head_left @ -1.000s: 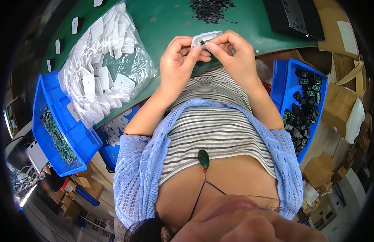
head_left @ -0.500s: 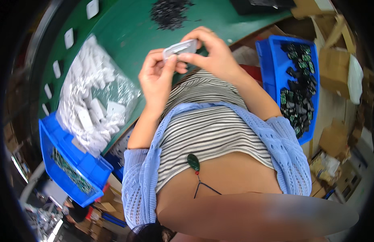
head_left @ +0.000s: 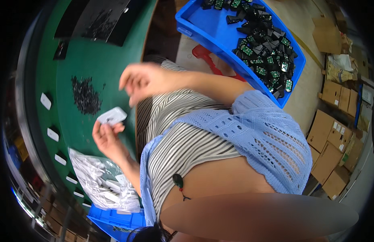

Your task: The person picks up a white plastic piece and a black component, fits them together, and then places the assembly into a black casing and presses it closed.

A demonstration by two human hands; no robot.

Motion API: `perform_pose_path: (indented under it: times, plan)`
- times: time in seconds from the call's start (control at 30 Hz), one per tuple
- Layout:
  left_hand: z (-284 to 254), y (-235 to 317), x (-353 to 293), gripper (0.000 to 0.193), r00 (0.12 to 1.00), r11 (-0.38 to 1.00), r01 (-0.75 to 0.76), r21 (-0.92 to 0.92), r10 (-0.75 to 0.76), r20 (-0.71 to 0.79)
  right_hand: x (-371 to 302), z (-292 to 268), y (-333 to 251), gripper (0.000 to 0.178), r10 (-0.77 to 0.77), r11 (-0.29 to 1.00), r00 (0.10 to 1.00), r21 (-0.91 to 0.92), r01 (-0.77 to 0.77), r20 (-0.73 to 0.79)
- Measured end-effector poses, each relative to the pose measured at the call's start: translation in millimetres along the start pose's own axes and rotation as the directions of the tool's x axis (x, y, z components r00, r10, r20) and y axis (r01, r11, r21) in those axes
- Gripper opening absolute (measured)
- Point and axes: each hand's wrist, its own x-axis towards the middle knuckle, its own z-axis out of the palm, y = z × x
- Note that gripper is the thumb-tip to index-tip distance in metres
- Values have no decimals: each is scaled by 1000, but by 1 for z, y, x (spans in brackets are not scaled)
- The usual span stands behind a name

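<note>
Between the thumb and fingers of my left hand (head_left: 108, 139) is a white plastic shell (head_left: 114, 115), held over the green table (head_left: 74, 133). My right hand (head_left: 143, 82) is raised near the table's edge, a little apart from the shell. It is slightly smeared, its fingers loosely curled and apart, and nothing shows in them. Beyond the shell lies a pile of small black parts (head_left: 86, 96). A clear plastic bag (head_left: 102, 181) full of white shells rests on the table close to my left forearm.
On my right stands a large blue bin (head_left: 231, 60) with black housings and green circuit boards. A second blue bin (head_left: 118, 220) sits below the bag. Several white casings (head_left: 53, 134) line the far left of the table. A black tray (head_left: 94, 20) lies at the top. Cardboard boxes (head_left: 330, 133) are stacked at right.
My view has turned toward the right-hand bin. My right hand has let go of the white shell and moved away from it; my left hand still holds the shell.
</note>
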Motion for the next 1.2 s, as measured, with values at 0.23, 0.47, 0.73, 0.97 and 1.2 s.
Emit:
perform_pose_path:
  times: [0.23,0.47,0.73,0.97,1.2]
  plan:
    - [-83,-9,44,15,996,922,82,379,-58,-75,-120,-300,93,35,-432,-324,611,-518,-791,-663]
    - [-77,9,43,38,977,255,-88,963,209,34,-162,-339,107,37,40,-393,412,-394,-831,-910]
    - [-28,-3,14,54,925,52,-111,992,372,84,-60,-160,21,41,-114,974,790,-223,-29,-603]
    - [-13,-16,-6,52,898,397,-274,876,432,86,12,-27,5,38,-453,734,890,-550,399,42]
    - [-13,-26,-12,46,875,536,-389,749,468,119,29,-6,12,40,-246,412,938,-849,330,245]
